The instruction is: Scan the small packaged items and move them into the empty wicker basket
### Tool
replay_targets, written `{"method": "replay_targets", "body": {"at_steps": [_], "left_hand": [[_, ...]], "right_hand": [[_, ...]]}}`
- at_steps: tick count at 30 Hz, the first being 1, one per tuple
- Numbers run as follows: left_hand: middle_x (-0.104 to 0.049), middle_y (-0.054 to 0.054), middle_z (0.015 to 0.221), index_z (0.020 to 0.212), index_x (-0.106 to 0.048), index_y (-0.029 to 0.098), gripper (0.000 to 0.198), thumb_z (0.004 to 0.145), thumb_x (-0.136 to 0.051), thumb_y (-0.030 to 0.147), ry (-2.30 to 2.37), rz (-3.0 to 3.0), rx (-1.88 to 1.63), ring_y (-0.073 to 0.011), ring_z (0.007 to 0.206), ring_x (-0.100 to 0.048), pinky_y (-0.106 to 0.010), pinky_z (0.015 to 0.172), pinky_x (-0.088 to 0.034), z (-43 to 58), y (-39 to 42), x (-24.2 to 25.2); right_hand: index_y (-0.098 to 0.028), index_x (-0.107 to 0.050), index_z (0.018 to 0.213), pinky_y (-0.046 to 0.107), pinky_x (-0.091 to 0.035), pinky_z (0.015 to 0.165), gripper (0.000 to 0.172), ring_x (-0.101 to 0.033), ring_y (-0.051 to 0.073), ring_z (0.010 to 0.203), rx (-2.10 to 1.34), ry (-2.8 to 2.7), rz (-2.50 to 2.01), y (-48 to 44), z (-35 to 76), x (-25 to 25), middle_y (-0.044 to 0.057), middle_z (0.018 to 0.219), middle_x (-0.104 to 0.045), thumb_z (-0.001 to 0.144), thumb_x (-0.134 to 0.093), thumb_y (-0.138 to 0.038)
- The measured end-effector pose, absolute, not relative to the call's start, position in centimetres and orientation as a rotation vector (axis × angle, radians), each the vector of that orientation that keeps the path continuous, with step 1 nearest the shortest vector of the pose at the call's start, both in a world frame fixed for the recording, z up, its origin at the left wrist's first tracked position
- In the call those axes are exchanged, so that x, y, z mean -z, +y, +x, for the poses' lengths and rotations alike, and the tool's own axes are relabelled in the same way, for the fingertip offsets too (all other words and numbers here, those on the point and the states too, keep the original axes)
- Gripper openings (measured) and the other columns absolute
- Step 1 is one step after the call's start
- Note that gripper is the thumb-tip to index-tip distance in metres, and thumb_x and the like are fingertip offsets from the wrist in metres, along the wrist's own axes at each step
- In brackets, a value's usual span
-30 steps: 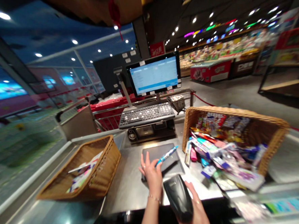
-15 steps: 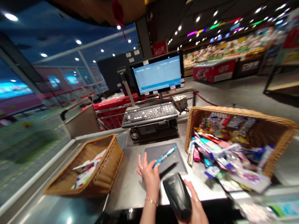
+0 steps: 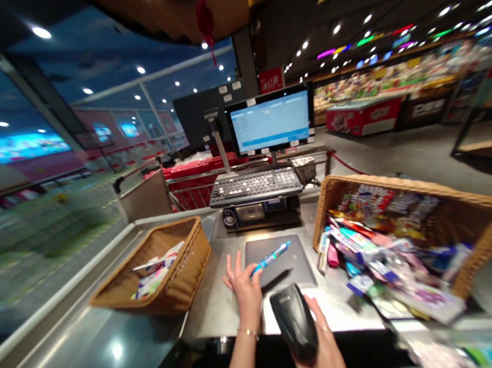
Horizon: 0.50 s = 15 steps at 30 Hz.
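My left hand pinches a blue pen over a dark flat pad on the steel checkout counter; its other fingers are spread. My right hand grips a black handheld barcode scanner just right of the left hand, its head aimed toward the pen. A large wicker basket tipped on its side at the right spills several packaged stationery items onto the counter.
A smaller wicker basket with a few packets sits at the left. Behind the pad are a keyboard and a lit register screen. Red shopping carts stand beyond the counter. Shop displays fill the far right.
The view has swung a little to the left, so everything sits further right in the picture. Both hands keep their hold; the pen and scanner have barely moved.
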<state>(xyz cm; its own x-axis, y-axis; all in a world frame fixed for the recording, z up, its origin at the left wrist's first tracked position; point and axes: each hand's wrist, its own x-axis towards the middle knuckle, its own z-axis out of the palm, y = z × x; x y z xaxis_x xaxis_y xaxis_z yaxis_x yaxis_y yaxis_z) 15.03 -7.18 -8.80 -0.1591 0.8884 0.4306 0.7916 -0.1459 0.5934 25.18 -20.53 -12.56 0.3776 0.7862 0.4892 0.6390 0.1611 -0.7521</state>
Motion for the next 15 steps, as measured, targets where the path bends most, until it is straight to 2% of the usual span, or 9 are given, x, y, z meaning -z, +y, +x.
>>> {"method": "replay_targets", "body": {"at_steps": [7,13,15], "left_hand": [[-0.053,-0.007,0.141,0.082,-0.075,0.026,0.018,0.083,-0.059,0.020,1.954,1.948,-1.247,-0.0320,0.143,-0.025,-0.069,0.110,-0.014,14.3,-7.2,8.8],[-0.053,-0.006,0.141,0.081,-0.075,0.027,0.018,0.082,-0.059,0.020,1.957,1.922,-1.256,-0.0316,0.143,-0.024,-0.069,0.110,-0.013,13.9,-7.2,8.6],[-0.053,-0.006,0.141,0.081,-0.075,0.027,0.018,0.082,-0.059,0.020,1.955,1.921,-1.264,-0.0316,0.143,-0.024,-0.069,0.111,-0.013,13.8,-7.2,8.5]], "right_hand": [[-0.013,-0.054,0.125,0.044,-0.053,0.098,0.044,-0.045,0.036,0.133,-0.108,-1.555,-1.529,-20.6,26.4,12.3,0.020,0.137,-0.055,0.086,-0.054,-0.032],[-0.013,-0.051,0.125,0.042,-0.051,0.101,0.042,-0.046,0.033,0.134,-0.111,-1.527,-1.495,-20.6,25.7,12.9,0.019,0.137,-0.055,0.086,-0.053,-0.029],[-0.012,-0.050,0.126,0.047,-0.047,0.104,0.041,-0.041,0.033,0.137,-0.135,-1.417,-1.506,-20.5,25.0,12.8,0.020,0.139,-0.053,0.087,-0.047,-0.027]]}}
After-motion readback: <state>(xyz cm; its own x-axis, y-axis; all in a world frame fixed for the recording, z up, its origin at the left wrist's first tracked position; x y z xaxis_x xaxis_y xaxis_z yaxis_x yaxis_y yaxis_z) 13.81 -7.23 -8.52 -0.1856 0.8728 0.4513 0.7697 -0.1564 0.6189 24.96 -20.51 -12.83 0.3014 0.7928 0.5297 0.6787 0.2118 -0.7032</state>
